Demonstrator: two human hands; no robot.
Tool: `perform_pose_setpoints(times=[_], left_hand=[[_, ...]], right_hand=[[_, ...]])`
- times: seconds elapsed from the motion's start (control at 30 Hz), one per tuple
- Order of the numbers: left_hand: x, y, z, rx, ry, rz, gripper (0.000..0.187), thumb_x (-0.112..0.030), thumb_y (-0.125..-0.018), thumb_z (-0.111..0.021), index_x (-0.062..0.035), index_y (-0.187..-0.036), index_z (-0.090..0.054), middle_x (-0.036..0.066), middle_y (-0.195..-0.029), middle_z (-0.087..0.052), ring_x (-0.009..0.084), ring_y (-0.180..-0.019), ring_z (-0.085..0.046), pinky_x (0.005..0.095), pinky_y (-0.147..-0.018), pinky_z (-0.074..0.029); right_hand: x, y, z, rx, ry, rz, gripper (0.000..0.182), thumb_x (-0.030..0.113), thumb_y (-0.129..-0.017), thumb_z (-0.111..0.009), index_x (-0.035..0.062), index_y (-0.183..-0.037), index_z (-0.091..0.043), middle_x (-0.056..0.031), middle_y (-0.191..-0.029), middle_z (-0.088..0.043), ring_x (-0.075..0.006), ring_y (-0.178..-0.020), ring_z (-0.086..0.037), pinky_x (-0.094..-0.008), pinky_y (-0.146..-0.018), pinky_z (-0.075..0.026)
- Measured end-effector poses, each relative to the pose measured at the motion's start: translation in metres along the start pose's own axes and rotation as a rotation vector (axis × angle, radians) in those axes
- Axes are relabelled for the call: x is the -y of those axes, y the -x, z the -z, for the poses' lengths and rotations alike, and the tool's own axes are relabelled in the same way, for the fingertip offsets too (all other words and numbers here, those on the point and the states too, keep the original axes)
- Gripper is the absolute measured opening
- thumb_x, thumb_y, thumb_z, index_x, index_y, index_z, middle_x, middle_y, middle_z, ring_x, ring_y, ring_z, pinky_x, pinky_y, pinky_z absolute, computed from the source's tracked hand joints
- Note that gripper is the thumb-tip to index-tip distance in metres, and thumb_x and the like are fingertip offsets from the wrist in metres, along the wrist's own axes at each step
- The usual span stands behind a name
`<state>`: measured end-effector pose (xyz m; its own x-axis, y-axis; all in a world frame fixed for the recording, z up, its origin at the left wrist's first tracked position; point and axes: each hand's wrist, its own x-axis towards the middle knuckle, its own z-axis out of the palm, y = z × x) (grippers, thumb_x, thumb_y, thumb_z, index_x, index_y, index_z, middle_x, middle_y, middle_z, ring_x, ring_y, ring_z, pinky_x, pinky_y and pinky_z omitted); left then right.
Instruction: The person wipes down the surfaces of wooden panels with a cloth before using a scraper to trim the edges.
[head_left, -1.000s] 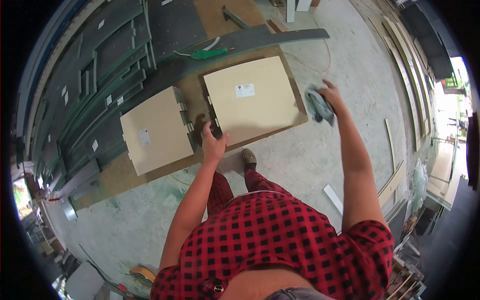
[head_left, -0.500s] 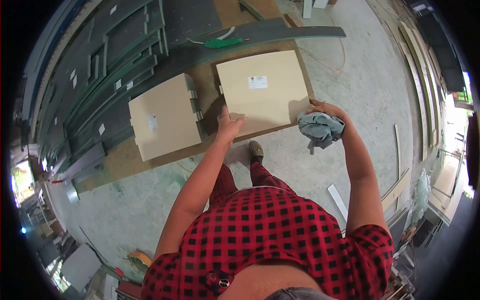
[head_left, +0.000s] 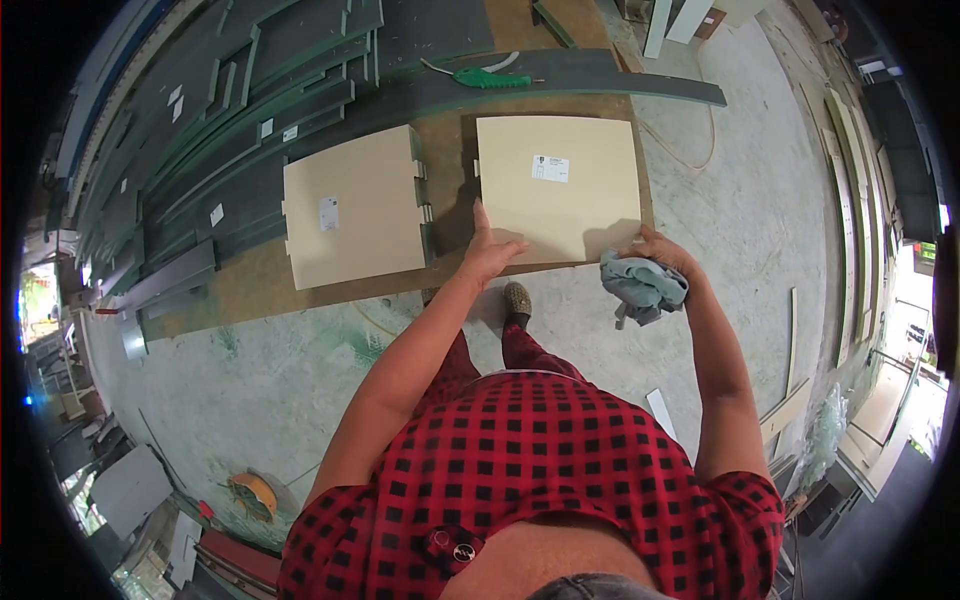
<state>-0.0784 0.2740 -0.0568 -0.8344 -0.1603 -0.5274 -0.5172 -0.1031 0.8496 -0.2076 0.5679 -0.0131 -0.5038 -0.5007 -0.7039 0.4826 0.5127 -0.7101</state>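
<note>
A flat, box-like beige panel [head_left: 560, 205] with a white printed label lies in front of me. My left hand [head_left: 490, 254] is at its near left corner, thumb over the top face and a finger along the left side; its other fingers are partly hidden. At the near right corner is my right hand [head_left: 664, 250], closed round a crumpled grey-green cloth [head_left: 645, 288] that hangs below it. Those fingertips touch or nearly touch the panel's edge. To the left lies a second labelled beige panel [head_left: 370, 225], with metal fittings along its right side.
Both panels rest on a brown board surface [head_left: 235, 295]. Behind them are a green-handled tool [head_left: 490, 79], a long dark strip [head_left: 660, 88] and several dark green-edged panels [head_left: 230, 130]. Long boards [head_left: 845, 220] stand at the right, and a cable [head_left: 685, 160] crosses the concrete floor.
The whole view has turned slightly, and the panels appear farther right and straighter. Both hands keep their places at the panel's near corners, with the cloth still in the right hand.
</note>
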Motion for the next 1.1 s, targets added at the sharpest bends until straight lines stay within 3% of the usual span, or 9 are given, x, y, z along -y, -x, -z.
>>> perform_pose_setpoints(times=[0.17, 0.37, 0.43, 0.5, 0.63, 0.77, 0.83, 0.93, 1.1], left_hand=[[0.001, 0.013, 0.004, 0.008, 0.034, -0.003, 0.108, -0.001, -0.076, -0.066, -0.0062, -0.144, 0.017, 0.017, -0.14, -0.035, 0.0246, -0.123, -0.043, 0.0322, -0.1, -0.039], [0.044, 0.032, 0.025, -0.03, -0.195, -0.263, 0.098, -0.006, -0.08, -0.065, -0.004, -0.145, 0.008, 0.018, -0.138, -0.037, 0.0248, -0.121, -0.046, 0.0332, -0.097, -0.042], [0.04, 0.045, 0.026, -0.108, 0.026, 0.0, 0.092, -0.021, -0.081, -0.069, -0.0031, -0.145, -0.006, 0.016, -0.137, -0.037, 0.0222, -0.121, -0.044, 0.0348, -0.1, -0.038], [0.043, 0.041, 0.027, -0.162, -0.015, -0.023, 0.093, -0.026, -0.081, -0.07, -0.0015, -0.145, -0.008, 0.016, -0.134, -0.041, 0.0222, -0.119, -0.046, 0.0345, -0.098, -0.04], [0.053, 0.018, 0.033, -0.258, 0.005, 0.115, 0.087, -0.036, -0.079, -0.071, 0.0021, -0.14, -0.023, 0.017, -0.124, -0.053, 0.0229, -0.109, -0.055, 0.0342, -0.091, -0.045], [0.071, -0.006, 0.036, -0.396, -0.221, 0.027, 0.072, -0.038, -0.079, -0.07, 0.0061, -0.129, -0.042, 0.019, -0.113, -0.06, 0.0237, -0.103, -0.06, 0.035, -0.085, -0.048], [0.047, -0.007, 0.036, -0.33, -0.196, 0.022, 0.064, -0.045, -0.078, -0.068, 0.008, -0.113, -0.055, 0.023, -0.106, -0.062, 0.0275, -0.099, -0.062, 0.0354, -0.082, -0.049], [0.031, -0.018, 0.032, -0.431, -0.265, 0.043, 0.065, -0.051, -0.077, -0.066, 0.0083, -0.103, -0.058, 0.024, -0.1, -0.063, 0.0313, -0.094, -0.063, 0.0365, -0.08, -0.049], [0.033, -0.027, 0.024, -0.481, -0.201, 0.043, 0.066, -0.054, -0.076, -0.064, 0.0075, -0.099, -0.059, 0.027, -0.097, -0.063, 0.0365, -0.092, -0.063, 0.0403, -0.079, -0.049]], right_hand=[[-0.015, 0.01, -0.013, 0.017, -0.062, 0.006, 0.077, 0.018, -0.068, -0.076, -0.0001, -0.134, -0.04, -0.0137, -0.122, -0.055, -0.0201, -0.112, -0.051, -0.0289, -0.095, -0.041], [-0.03, 0.035, -0.038, 0.08, 0.114, -0.019, 0.085, 0.023, -0.066, -0.074, -0.0033, -0.137, -0.035, -0.0199, -0.13, -0.048, -0.0262, -0.125, -0.042, -0.0315, -0.105, -0.03], [-0.03, 0.039, -0.041, 0.066, 0.104, -0.01, 0.085, 0.024, -0.067, -0.074, -0.0033, -0.137, -0.034, -0.0209, -0.13, -0.048, -0.0262, -0.123, -0.044, -0.0316, -0.103, -0.033], [-0.028, 0.037, -0.04, 0.025, -0.095, -0.188, 0.086, 0.025, -0.066, -0.077, -0.0063, -0.135, -0.035, -0.0226, -0.124, -0.052, -0.0257, -0.114, -0.052, -0.0304, -0.094, -0.041], [-0.036, 0.027, -0.037, -0.04, 0.07, -0.113, 0.084, 0.028, -0.068, -0.077, -0.0077, -0.133, -0.038, -0.0236, -0.122, -0.054, -0.0256, -0.11, -0.054, -0.0304, -0.093, -0.042], [-0.051, 0.021, -0.028, -0.009, 0.277, 0.031, 0.081, 0.031, -0.073, -0.073, -0.0078, -0.133, -0.037, -0.0221, -0.121, -0.054, -0.0255, -0.108, -0.055, -0.0317, -0.093, -0.043], [-0.046, 0.02, -0.032, 0.075, -0.251, -0.104, 0.066, 0.024, -0.08, -0.066, -0.0048, -0.133, -0.038, -0.0167, -0.119, -0.056, -0.0223, -0.104, -0.058, -0.0307, -0.089, -0.046], [-0.028, 0.028, -0.034, 0.134, -0.518, -0.151, 0.053, 0.018, -0.086, -0.058, -0.0011, -0.132, -0.041, -0.0116, -0.115, -0.058, -0.0185, -0.099, -0.06, -0.0291, -0.084, -0.05], [-0.031, 0.028, -0.038, 0.142, -0.507, -0.117, 0.04, 0.022, -0.092, -0.052, 0.0013, -0.127, -0.046, -0.0105, -0.109, -0.061, -0.0187, -0.093, -0.061, -0.0299, -0.081, -0.051]])
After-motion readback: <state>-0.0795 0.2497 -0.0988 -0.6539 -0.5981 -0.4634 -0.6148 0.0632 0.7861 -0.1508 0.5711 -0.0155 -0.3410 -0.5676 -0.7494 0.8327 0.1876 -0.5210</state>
